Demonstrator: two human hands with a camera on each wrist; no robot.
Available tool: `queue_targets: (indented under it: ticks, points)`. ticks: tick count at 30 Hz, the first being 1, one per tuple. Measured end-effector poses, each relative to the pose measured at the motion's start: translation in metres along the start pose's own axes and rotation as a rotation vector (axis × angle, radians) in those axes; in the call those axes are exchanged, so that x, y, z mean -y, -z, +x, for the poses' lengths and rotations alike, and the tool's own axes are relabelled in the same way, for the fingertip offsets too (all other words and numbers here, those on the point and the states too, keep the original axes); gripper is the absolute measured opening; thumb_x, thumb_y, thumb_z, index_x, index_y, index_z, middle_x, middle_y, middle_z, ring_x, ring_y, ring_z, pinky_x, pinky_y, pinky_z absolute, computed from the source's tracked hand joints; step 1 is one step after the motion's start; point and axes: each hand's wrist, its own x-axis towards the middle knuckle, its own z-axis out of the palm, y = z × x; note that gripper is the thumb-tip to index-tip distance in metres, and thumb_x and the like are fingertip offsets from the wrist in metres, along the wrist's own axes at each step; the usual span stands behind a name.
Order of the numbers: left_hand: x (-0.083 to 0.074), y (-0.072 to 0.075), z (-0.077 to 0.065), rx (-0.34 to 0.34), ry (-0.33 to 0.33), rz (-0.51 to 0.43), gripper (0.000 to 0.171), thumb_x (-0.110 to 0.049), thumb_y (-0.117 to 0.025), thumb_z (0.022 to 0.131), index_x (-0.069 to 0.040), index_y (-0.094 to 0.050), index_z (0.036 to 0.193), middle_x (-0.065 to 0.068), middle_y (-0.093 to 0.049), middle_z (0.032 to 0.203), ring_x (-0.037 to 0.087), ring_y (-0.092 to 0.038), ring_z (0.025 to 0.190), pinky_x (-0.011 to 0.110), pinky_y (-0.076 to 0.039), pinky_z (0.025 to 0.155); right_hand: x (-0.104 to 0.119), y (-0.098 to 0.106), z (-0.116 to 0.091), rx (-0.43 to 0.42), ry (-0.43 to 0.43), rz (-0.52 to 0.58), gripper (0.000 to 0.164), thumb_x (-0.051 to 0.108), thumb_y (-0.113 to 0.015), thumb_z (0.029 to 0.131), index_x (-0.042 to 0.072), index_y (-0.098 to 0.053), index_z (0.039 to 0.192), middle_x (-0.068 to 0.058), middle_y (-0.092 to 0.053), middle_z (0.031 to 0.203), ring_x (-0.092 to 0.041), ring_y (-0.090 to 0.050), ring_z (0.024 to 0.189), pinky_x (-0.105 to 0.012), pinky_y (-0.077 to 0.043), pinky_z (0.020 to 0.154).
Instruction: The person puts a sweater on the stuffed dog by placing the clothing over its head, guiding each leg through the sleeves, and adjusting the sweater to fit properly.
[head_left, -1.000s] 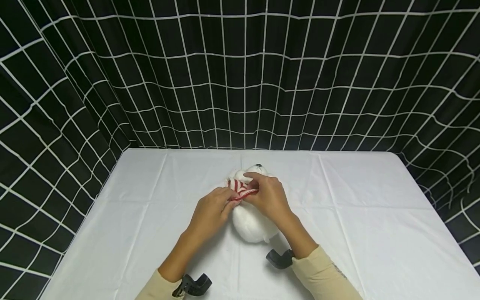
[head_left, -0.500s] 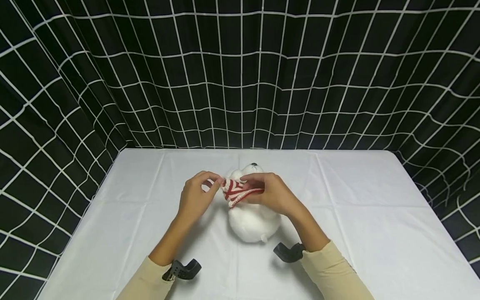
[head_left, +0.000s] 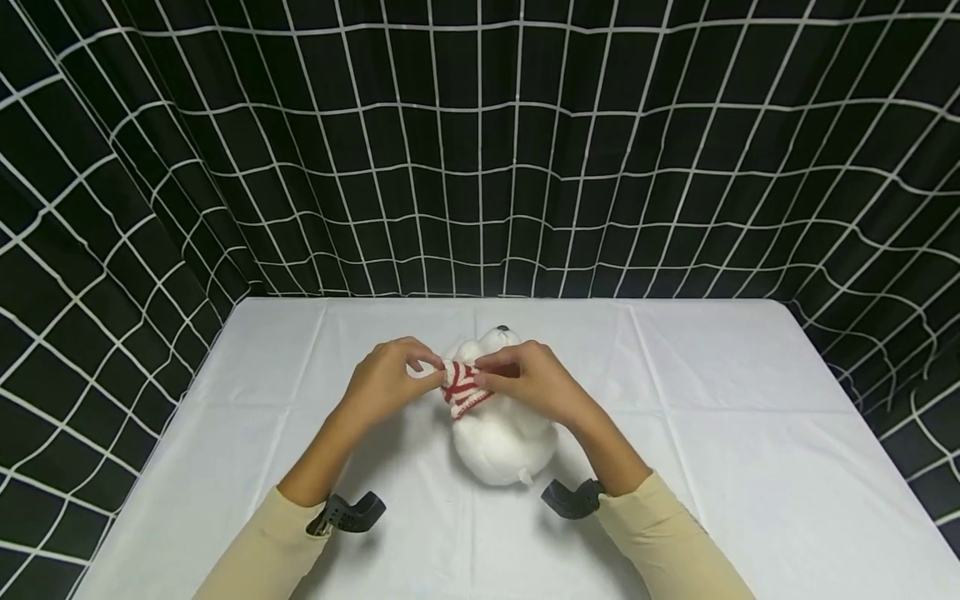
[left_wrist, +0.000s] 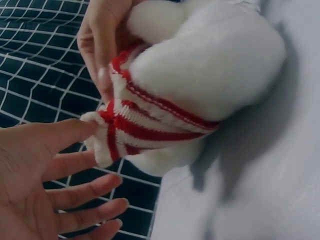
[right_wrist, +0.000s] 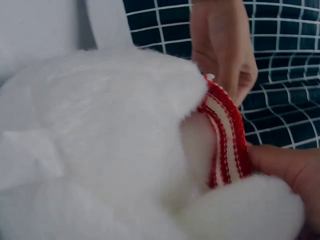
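A white plush bear [head_left: 504,446] with a dark nose lies on the table, its rounded rump and small tail toward me. A red-and-white striped knit garment [head_left: 463,392] sits about its neck and upper body; the left wrist view shows the knit's red edge [left_wrist: 170,111] against the fur. My left hand [head_left: 390,379] pinches the left end of the knit between thumb and index finger, with the other fingers spread loosely. From the right, my right hand [head_left: 542,385] pinches the knit near the bear's head. Part of the head is hidden behind my right fingers.
The table [head_left: 300,450] wears a creased white cloth. Black curtain [head_left: 495,158] with a white grid stands behind it and along both sides. Each wrist carries a black camera mount [head_left: 356,512] beside a beige sleeve [head_left: 258,546].
My left hand has shifted from the knit's lower edge to its left end. My right hand has slid slightly left along the knit, its fingers closing in. The bear stays nearly in place.
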Motion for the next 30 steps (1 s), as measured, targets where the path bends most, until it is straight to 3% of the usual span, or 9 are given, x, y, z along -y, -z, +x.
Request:
queue_targets:
  ticks: [7, 15, 25, 30]
  points:
    - [0.004, 0.007, 0.004, 0.082, 0.033, 0.013, 0.018, -0.034, -0.073, 0.087, -0.020, -0.082, 0.094, -0.004, -0.073, 0.098, 0.023, -0.065, 0.097, 0.037, -0.050, 0.071, 0.003, -0.004, 0.002, -0.034, -0.021, -0.002, 0.026, 0.008, -0.079, 0.087, -0.001, -0.076, 0.112, -0.006, -0.076, 0.092, -0.012, -0.069, 0.083, -0.027, -0.056, 0.076]
    - [0.008, 0.009, 0.009, 0.205, -0.050, 0.040, 0.013, -0.028, -0.079, 0.083, -0.017, -0.081, 0.091, 0.002, -0.074, 0.101, 0.027, -0.067, 0.099, 0.038, -0.052, 0.077, 0.003, -0.009, 0.004, -0.068, -0.037, -0.009, 0.025, 0.004, -0.085, 0.080, 0.001, -0.078, 0.104, -0.001, -0.072, 0.082, -0.011, -0.065, 0.076, -0.027, -0.054, 0.074]
    - [0.013, -0.005, 0.010, 0.224, -0.140, -0.025, 0.019, -0.023, -0.077, 0.085, -0.013, -0.079, 0.101, 0.003, -0.072, 0.113, 0.029, -0.066, 0.104, 0.037, -0.053, 0.083, 0.005, -0.016, 0.004, -0.121, -0.025, -0.069, 0.015, 0.009, -0.087, 0.078, 0.005, -0.081, 0.091, -0.001, -0.075, 0.080, -0.008, -0.065, 0.073, -0.023, -0.053, 0.066]
    - [0.014, -0.011, 0.009, 0.194, -0.122, -0.096, 0.023, -0.022, -0.076, 0.084, -0.010, -0.078, 0.103, 0.004, -0.072, 0.114, 0.026, -0.066, 0.104, 0.039, -0.053, 0.086, 0.001, -0.016, 0.003, -0.136, 0.014, -0.090, 0.011, 0.010, -0.087, 0.079, 0.008, -0.082, 0.088, 0.001, -0.076, 0.081, -0.006, -0.065, 0.074, -0.021, -0.053, 0.066]
